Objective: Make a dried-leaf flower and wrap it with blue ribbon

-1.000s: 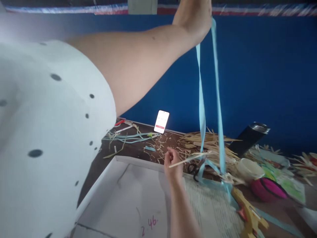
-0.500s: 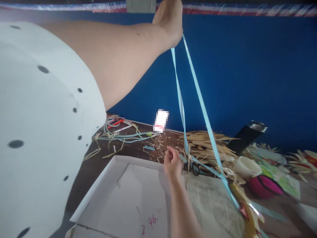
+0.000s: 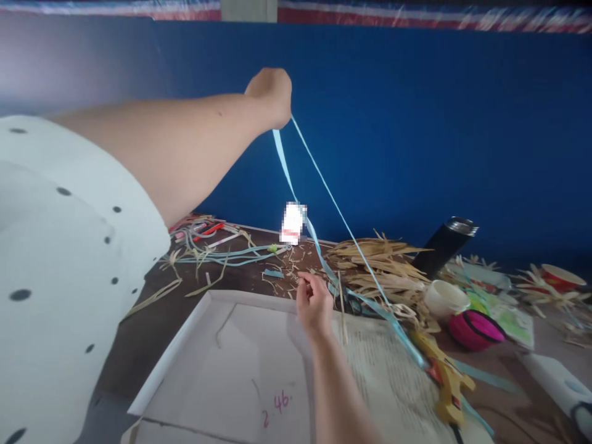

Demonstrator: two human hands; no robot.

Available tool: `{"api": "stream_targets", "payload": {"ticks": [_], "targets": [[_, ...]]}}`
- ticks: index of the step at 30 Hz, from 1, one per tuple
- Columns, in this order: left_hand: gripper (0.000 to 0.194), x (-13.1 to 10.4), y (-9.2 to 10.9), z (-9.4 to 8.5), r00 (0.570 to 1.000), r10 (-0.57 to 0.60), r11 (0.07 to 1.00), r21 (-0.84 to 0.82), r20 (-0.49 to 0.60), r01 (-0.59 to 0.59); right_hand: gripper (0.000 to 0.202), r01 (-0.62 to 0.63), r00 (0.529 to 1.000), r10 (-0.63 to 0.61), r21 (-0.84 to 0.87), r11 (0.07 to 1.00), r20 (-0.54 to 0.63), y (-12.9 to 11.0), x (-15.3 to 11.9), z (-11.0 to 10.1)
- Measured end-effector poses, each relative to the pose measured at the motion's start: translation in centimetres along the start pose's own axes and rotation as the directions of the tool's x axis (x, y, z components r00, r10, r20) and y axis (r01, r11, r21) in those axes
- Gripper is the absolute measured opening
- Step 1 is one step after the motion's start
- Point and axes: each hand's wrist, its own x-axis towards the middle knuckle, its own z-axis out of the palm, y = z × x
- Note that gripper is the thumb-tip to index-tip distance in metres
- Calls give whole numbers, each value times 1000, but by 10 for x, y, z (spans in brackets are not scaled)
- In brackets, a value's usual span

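Observation:
My left hand point(image 3: 272, 95) is raised in front of the blue wall, closed round a light blue ribbon point(image 3: 283, 163); its fingers are turned away from me. Two lengths of the ribbon hang from it to the table, one running towards a yellow glue gun point(image 3: 448, 382) at the right. Low down, my right hand point(image 3: 316, 305) hovers over the far edge of a white box lid point(image 3: 240, 370) with pink handwriting. Its fingers are loosely curled and slightly apart, and nothing shows in them. A thin straw stick point(image 3: 342, 308) lies just right of it.
Dried husks point(image 3: 379, 259) lie behind a printed sheet point(image 3: 383, 376). To the right are a black flask point(image 3: 444, 246), a white cup point(image 3: 446, 299) and a pink round pouch point(image 3: 476, 330). Blue cords point(image 3: 222, 256) and pens point(image 3: 208, 232) lie left, near a pixelated white card point(image 3: 292, 222).
My left hand is lower and further left in view, and the ribbon lengths slant more. My right hand has barely moved. The view has shifted, showing more of the glue gun.

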Motion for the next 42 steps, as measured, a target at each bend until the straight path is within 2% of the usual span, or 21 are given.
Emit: {"api": "stream_targets", "payload": {"ticks": [3, 6, 10, 14, 16, 19, 22, 25, 31, 36, 39, 42], "targets": [[11, -10, -2, -5, 994, -64, 980, 194, 88, 46, 26, 88, 995, -88, 0, 996, 46, -16, 1, -5], [10, -21, -3, -7, 989, -39, 983, 181, 141, 13, 26, 134, 983, -133, 4, 991, 123, -38, 7, -6], [16, -33, -2, -8, 980, 7, 986, 160, 199, -40, 25, 122, 968, -103, -69, 990, 229, -71, 15, -11], [19, -41, 3, -13, 973, 42, 980, 178, 226, -84, 20, 129, 944, -79, -139, 982, 321, -89, 5, -40], [20, -43, 6, -17, 971, 48, 979, 184, 233, -92, 20, 69, 962, -15, -187, 980, 273, -81, -11, -62], [14, -44, 14, -22, 968, 46, 967, 231, 245, -104, 23, -111, 975, 155, -255, 961, 162, -45, -43, -92], [6, -42, 23, -26, 964, 73, 913, 372, 256, -168, 30, -301, 939, 342, -391, 870, 37, -1, -73, -109], [13, -38, 30, -28, 970, 105, 875, 444, 217, -194, 32, -386, 909, 414, -443, 809, -35, 25, -91, -116], [18, -27, 22, -30, 983, 82, 856, 494, 162, -153, 33, -417, 891, 454, -457, 786, -33, 35, -96, -114], [23, -26, 2, -30, 986, 77, 827, 543, 148, -146, 52, -497, 843, 538, -425, 757, -27, 42, -91, -114], [20, -27, -7, -24, 984, 88, 818, 552, 155, -160, 53, -585, 783, 622, -374, 719, -29, 40, -86, -115], [18, -26, -10, -18, 982, 105, 813, 556, 154, -174, 46, -700, 696, 718, -224, 678, -3, 36, -82, -115]]}}
